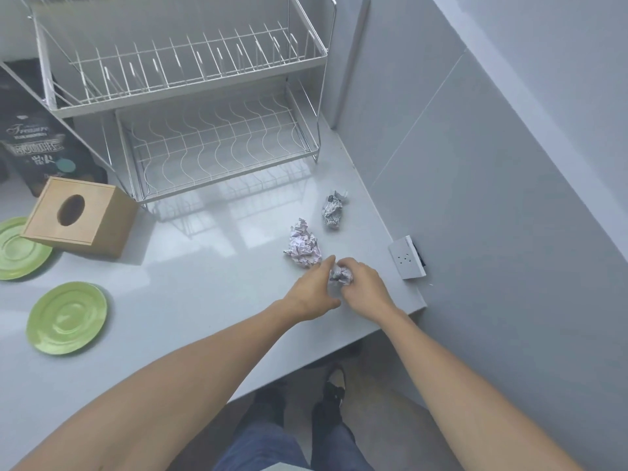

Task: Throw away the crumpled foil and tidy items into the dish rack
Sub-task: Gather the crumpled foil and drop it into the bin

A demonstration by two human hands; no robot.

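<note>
Head view, looking down on a pale countertop (190,294). Both my bare forearms reach forward to the counter's right front corner, where my hands meet around one small ball of crumpled foil (341,276). My right hand (365,287) is curled over this ball from the right, its fingers closed on it. My left hand (314,290) touches the same ball from the left with fingers extended and only loosely bent; whether it truly grips I cannot tell.

Two further foil balls lie free on the counter. A larger, whitish-pink ball (303,248) sits just beyond my left fingertips, and a greyer ball (333,210) rests farther back, near the dish rack's right front foot.

My two-tier wire dish rack (210,107) stands at the back against the wall, with slotted dividers above and wavy wires below. To its left are a dark printed bag (37,144) and a wooden tissue box (81,217) with an oval opening, lying tilted on its side. One green plate (15,253) is partly tucked under that box; a second green plate (67,317) lies apart, nearer the front edge. A white wall socket (406,257) is fixed to the grey wall just beside my right hand.
</note>
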